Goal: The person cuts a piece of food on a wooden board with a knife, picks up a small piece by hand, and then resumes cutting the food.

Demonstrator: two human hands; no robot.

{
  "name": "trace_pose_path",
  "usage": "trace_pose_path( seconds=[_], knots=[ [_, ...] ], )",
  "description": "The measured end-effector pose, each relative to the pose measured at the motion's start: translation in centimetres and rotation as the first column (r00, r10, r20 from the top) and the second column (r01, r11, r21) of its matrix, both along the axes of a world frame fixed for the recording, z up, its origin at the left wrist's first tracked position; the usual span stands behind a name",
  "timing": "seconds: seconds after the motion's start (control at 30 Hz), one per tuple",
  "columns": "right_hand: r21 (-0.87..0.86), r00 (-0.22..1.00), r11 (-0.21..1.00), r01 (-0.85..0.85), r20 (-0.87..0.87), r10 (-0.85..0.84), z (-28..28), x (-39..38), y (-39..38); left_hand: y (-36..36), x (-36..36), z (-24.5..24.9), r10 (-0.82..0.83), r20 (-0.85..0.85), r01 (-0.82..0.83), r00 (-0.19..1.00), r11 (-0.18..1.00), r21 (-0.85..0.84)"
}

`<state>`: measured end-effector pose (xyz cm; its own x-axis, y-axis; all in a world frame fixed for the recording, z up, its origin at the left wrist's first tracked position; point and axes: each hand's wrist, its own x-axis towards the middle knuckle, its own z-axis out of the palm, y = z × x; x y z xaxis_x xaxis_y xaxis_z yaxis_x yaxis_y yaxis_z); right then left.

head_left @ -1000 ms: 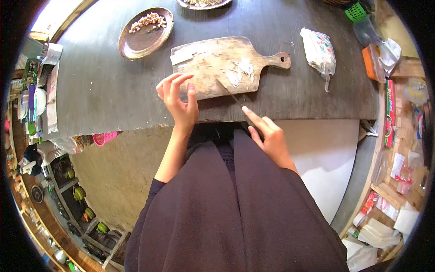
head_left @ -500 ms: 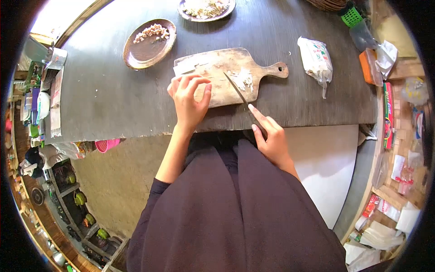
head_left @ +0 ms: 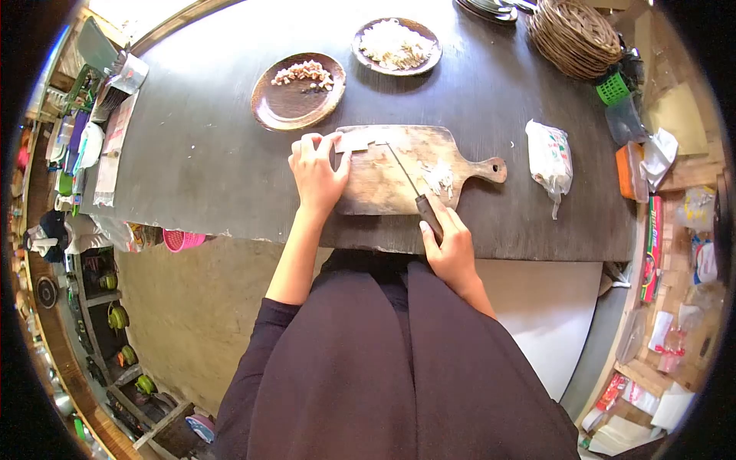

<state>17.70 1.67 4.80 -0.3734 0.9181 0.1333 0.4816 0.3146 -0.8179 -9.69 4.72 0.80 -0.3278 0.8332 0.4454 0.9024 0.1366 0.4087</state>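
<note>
My right hand [head_left: 451, 245] is closed round the dark handle of a knife [head_left: 406, 170], its blade pointing up and left across a wooden cutting board [head_left: 383, 188]. At the board's upper left lies a pale, flat slab of food [head_left: 354, 142], with a small strip beside it near the blade tip. My left hand [head_left: 316, 175] is at the slab's left end, fingers bent and thumb close to its lower edge, gripping that end. Small pale cut pieces [head_left: 437, 178] are heaped towards the board's handle.
Beyond the board stand a brown plate [head_left: 291, 111] with small chopped pieces and another plate [head_left: 435, 65] heaped with pale slices. A filled plastic bag [head_left: 549, 159] lies to the right. A wicker basket [head_left: 575, 38] and a green basket [head_left: 612, 90] are at the far right.
The view has shifted, showing more of the table's far side. My left hand has moved to the slab, its thumb and fingers closer together. The knife tip has come nearer the slab.
</note>
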Motion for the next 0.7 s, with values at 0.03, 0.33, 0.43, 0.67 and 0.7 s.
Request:
trace_pose_path(
  seconds=[0.03,0.33,0.43,0.67,0.7],
  knots=[
    [0.0,0.999,1.0,0.02,0.036,-0.02,0.5,-0.2,0.2,0.1,-0.3,0.1,-0.014,-0.035,0.014,0.999,1.0,-0.017],
    [0.147,0.98,0.981,0.127,0.136,-0.147,1.2,0.0,3.3,0.3,-1.5,0.5,-0.12,0.071,0.117,0.99,0.992,0.049],
    [0.155,0.974,0.976,0.155,0.139,-0.177,1.2,0.6,4.0,0.1,-0.8,1.0,-0.167,0.222,0.157,0.961,0.986,0.064],
    [0.135,0.934,0.961,0.242,0.236,-0.268,-0.3,3.6,5.1,-0.7,3.5,3.0,-0.278,0.743,0.287,0.61,0.95,0.12],
    [0.115,0.924,0.961,0.253,0.265,-0.275,-0.5,3.9,5.1,-0.7,4.2,3.0,-0.293,0.818,0.328,0.495,0.935,0.136]
  ],
)
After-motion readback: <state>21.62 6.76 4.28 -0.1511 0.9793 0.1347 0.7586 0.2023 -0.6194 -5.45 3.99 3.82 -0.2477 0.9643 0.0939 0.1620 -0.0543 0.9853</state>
